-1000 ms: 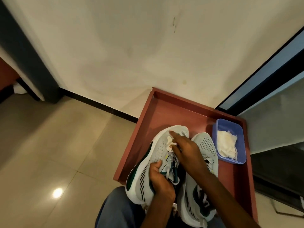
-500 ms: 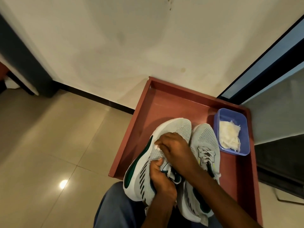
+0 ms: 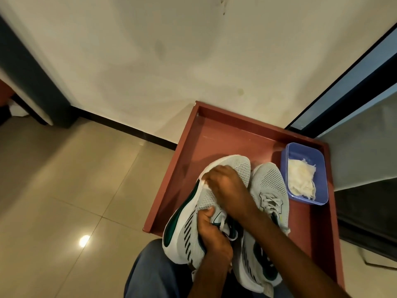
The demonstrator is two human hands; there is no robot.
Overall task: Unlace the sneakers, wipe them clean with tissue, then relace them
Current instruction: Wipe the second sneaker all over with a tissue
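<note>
The tiled floor (image 3: 64, 190) lies open on the left, offering free room beyond the near-left rim of the red tray (image 3: 163, 194). Just inside that rim, the left sneaker (image 3: 189, 229) is tipped onto its side, sole edge turned outward, probably so its sidewall faces up for wiping. The left hand (image 3: 212, 237) grasps it around the collar and tongue, fingers curled into the opening, seemingly to steady it against the rubbing. The right hand (image 3: 227, 186) is clenched on a wad of white tissue (image 3: 204, 184), pressing it against the sneaker's upper near the sole edge; only a scrap of tissue peeks out by the knuckles. To the right, the second sneaker (image 3: 270, 190) rests upright and laced, touching the first. Farther right, a blue tub (image 3: 305, 151) holding spare tissue sits against the tray's right wall, within easy reach. The back half of the tray stays bare.
</note>
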